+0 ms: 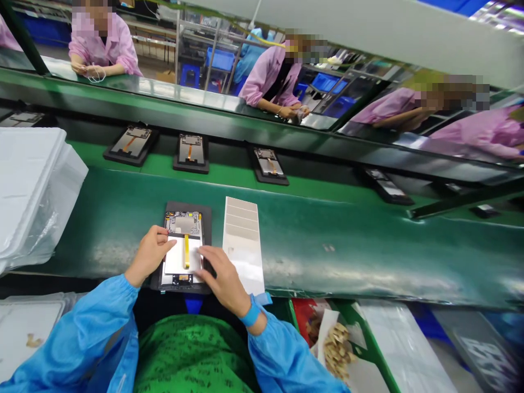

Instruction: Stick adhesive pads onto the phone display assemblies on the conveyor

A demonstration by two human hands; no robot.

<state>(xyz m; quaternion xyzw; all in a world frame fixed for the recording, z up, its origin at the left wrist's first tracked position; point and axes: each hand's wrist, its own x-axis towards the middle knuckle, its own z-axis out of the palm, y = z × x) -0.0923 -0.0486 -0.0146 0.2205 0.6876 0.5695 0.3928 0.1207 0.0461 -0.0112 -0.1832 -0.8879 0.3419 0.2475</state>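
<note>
In front of me lies an opened tablet (183, 225), its circuit board exposed at the top. It rests on a black foam tray (207, 218). A flat whitish battery-like panel (175, 256) fills its middle, with a yellow ribbon cable (186, 251) running down over it. My left hand (145, 254) is at the tablet's left edge, thumb over the panel and fingers apart. On the other side, my right hand (225, 275) has thumb and forefinger spread by the panel's right edge. Whether the fingertips press on it is unclear. A sheet of pale strips (242, 240) lies just right.
Several opened tablets on black trays, one of them a tablet (190, 150), line the green conveyor belt (229, 173). White plastic trays (30, 185) are stacked at left. A box with tan scraps (338, 349) stands below right. People in pink sit across the line.
</note>
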